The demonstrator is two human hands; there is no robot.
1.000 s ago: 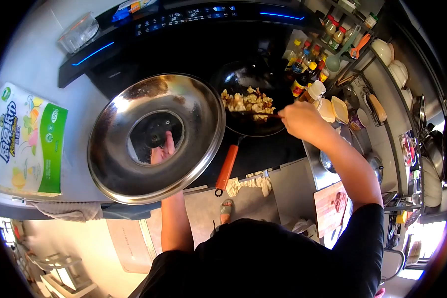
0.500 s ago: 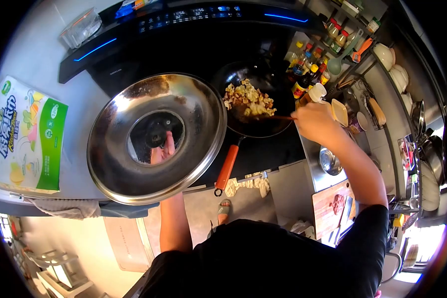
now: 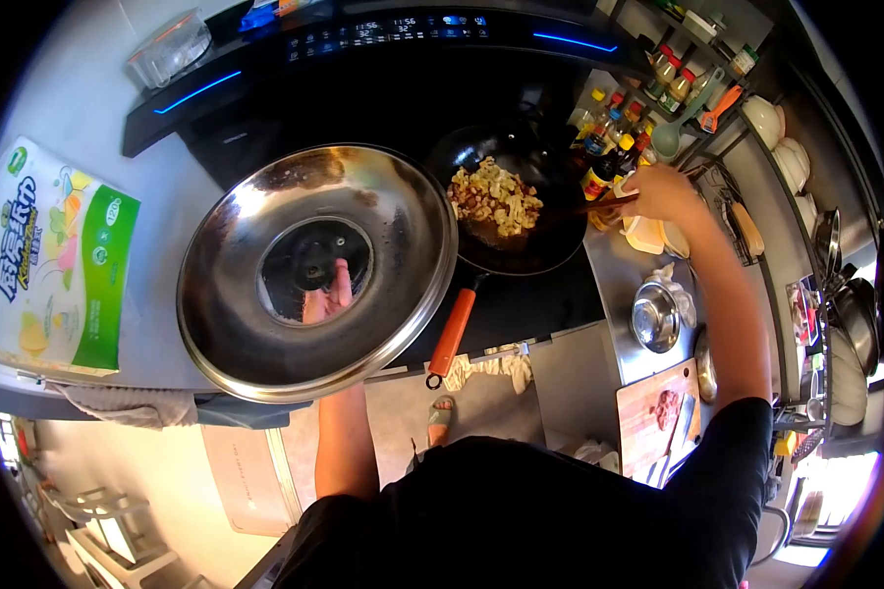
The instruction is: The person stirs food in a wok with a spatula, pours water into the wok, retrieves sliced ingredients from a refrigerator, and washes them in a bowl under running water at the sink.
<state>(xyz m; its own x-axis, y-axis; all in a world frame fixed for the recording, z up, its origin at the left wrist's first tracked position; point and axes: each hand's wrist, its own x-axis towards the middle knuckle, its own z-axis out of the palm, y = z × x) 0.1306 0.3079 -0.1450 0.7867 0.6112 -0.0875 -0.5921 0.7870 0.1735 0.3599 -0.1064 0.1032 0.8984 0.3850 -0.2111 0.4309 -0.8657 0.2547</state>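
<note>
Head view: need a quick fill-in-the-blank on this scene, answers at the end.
1. The left hand shows through the clear centre of a large metal-rimmed ____.
2. The right hand holds a long utensil by one ____.
3. The handle of the wok is coloured ____.
4. A knife lies on the wooden cutting ____.

Missing words: lid; end; orange; board.
</note>
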